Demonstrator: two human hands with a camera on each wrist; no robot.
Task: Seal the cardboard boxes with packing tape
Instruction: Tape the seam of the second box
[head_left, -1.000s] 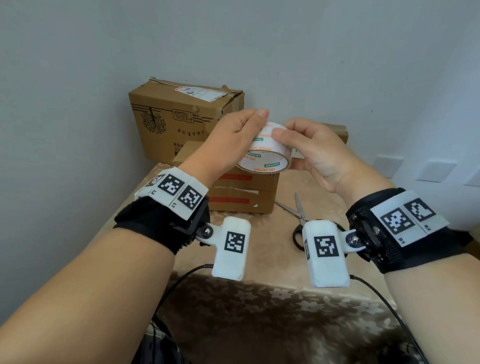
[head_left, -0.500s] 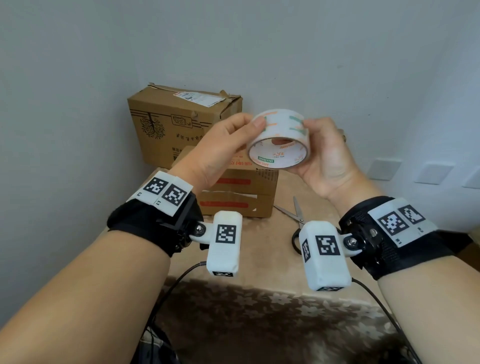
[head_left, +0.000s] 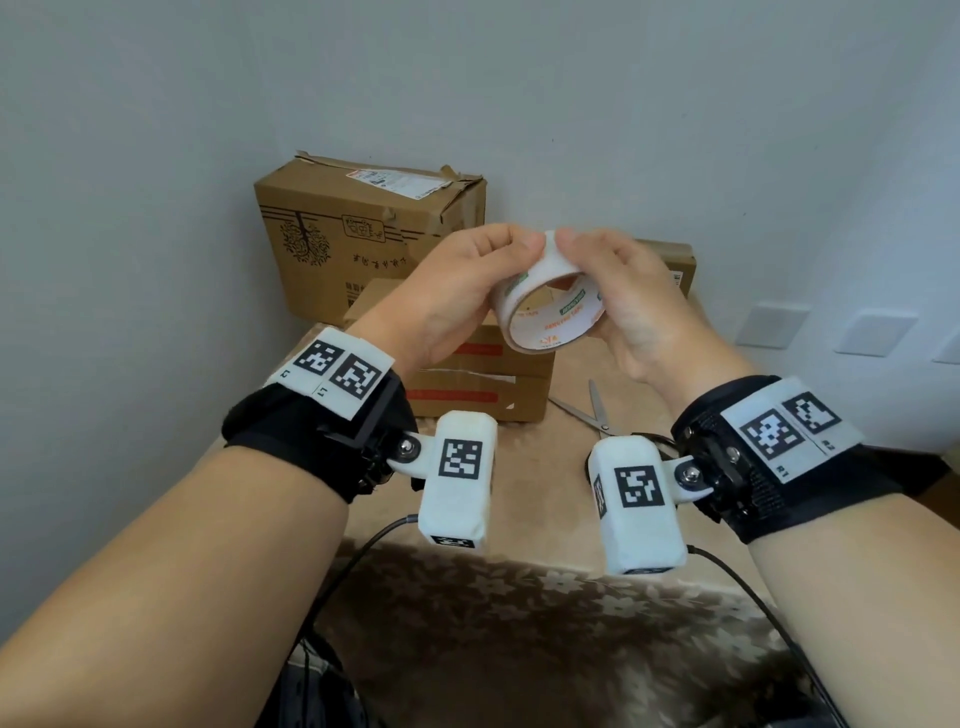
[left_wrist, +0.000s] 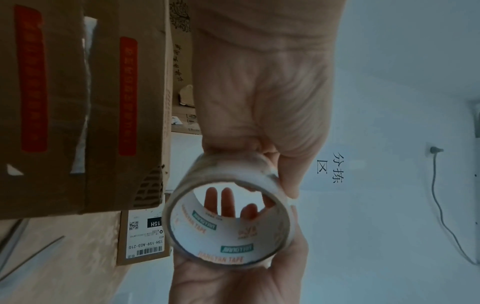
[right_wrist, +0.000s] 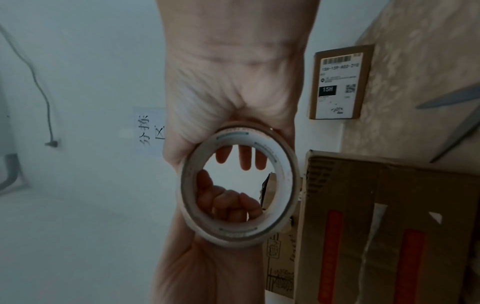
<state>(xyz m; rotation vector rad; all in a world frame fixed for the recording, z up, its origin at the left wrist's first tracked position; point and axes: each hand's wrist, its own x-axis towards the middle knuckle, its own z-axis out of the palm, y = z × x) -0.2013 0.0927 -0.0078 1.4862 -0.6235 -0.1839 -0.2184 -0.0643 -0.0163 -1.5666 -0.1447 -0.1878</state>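
1. Above the table (head_left: 550, 478), in front of the boxes, we held the roll of tape (head_left: 548, 306) up in the air between both hands, with its open core turned toward us.
2. Our left hand (head_left: 447, 291) grasped the roll from its left side, fingers curled over the rim, and our right hand (head_left: 628, 301) grasped it from the right; both thumbs met at the top edge of the roll.
3. We judged the step in hand to be finding the loose end of the tape, and that it goes best when one hand steadies the roll while a thumbnail of the other feels along the outer wrap for the ridge, turning the roll slowly.
4. We could not see a lifted tape end in any view, so whether it was already caught is not clear.
5. The flat box with red strips (head_left: 483, 384) lay just below our hands, the tall box (head_left: 363, 234) stood behind it against the wall (head_left: 156, 156), and a third box with a white label (head_left: 672, 267) sat behind our right hand.
6. The scissors (head_left: 597, 413) lay on the table to the right of the flat box, near our right wrist, with their blades pointing away from us.
7. The wall closed the left and back sides, so the open room for pulling a strip lay toward us and to the right, over the bare table.
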